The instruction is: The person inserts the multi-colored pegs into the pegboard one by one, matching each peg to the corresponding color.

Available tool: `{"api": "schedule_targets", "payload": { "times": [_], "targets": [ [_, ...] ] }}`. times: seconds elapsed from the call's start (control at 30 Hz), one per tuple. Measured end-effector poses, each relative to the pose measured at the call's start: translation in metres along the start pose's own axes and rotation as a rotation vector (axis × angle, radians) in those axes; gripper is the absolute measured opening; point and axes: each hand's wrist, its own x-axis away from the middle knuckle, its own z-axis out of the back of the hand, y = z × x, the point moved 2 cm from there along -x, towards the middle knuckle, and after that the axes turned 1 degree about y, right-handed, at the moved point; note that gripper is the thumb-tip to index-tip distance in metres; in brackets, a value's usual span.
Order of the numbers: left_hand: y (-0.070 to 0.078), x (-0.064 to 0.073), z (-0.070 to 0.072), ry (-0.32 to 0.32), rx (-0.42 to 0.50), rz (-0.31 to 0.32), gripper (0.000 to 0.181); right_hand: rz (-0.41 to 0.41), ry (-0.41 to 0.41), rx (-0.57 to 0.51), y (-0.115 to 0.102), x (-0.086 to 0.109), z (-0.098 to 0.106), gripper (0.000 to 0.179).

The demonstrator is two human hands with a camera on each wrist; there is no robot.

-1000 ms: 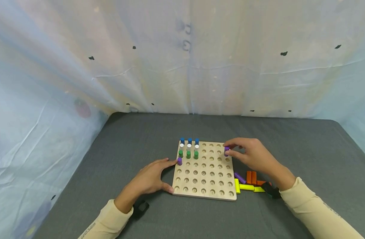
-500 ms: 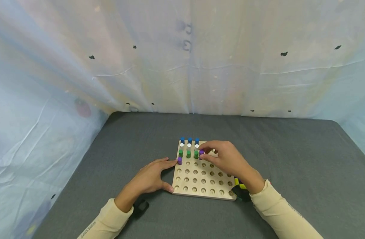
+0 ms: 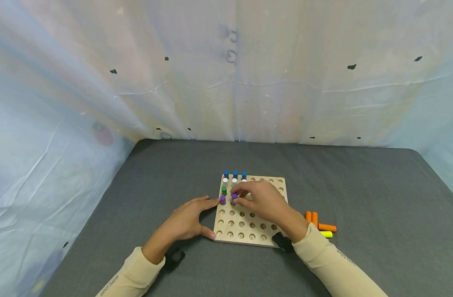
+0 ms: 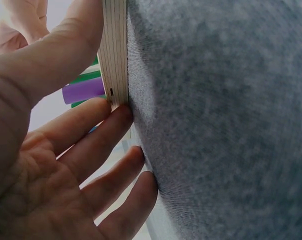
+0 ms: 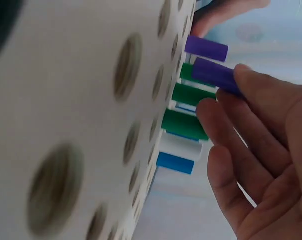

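1. Pinching a purple peg [image 3: 234,198], the right hand [image 3: 265,202] has thumb and forefinger clamped on it over the board [image 3: 257,232]; whether its foot sits in a hole cannot be told.
2. A second purple peg [image 3: 222,200] stands just beside it, in the board's left column.
3. Beyond stand green pegs [image 3: 224,191], white pegs [image 3: 225,182] and blue pegs [image 3: 235,175], in rows.
4. The left hand [image 3: 189,218] touches the board's left edge, thumb spread well apart from the fingers.
5. Orange pegs [image 3: 311,218] and a yellow peg [image 3: 326,234] lie right of the board.
6. Lettering [image 3: 109,284] runs along the left sleeve [image 3: 139,266], too small to read; the right sleeve [image 3: 330,260] bears some too.
7. Two dark characters [image 3: 231,56] mark the backdrop [image 3: 278,99], their reading uncertain.
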Motion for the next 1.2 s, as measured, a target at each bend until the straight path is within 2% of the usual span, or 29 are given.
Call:
{"api": "schedule_targets", "payload": {
  "times": [0.27,0.47,0.63,0.83,0.97,1.2],
  "targets": [
    [0.002,0.001,0.0,0.006,0.004,-0.009,0.094,-0.017,-0.045,0.044,-0.003,-0.005,-0.004,0.021],
    [0.001,0.002,0.0,0.008,0.0,-0.005,0.094,0.002,-0.062,0.049,-0.002,-0.004,-0.006,0.021],
    [0.002,0.001,0.0,0.008,0.006,-0.003,0.094,-0.02,-0.071,0.042,-0.001,0.004,0.001,0.024],
    [0.002,0.0,-0.004,0.008,0.026,-0.004,0.094,-0.077,0.008,0.032,0.019,0.037,0.021,0.026],
    [0.002,0.0,-0.004,0.001,0.029,0.004,0.095,-0.181,0.061,0.033,0.032,0.065,0.038,0.024],
    [0.004,-0.001,-0.004,-0.005,0.009,0.01,0.095,-0.357,0.035,0.038,0.049,0.103,0.058,0.026]
  ]
}}
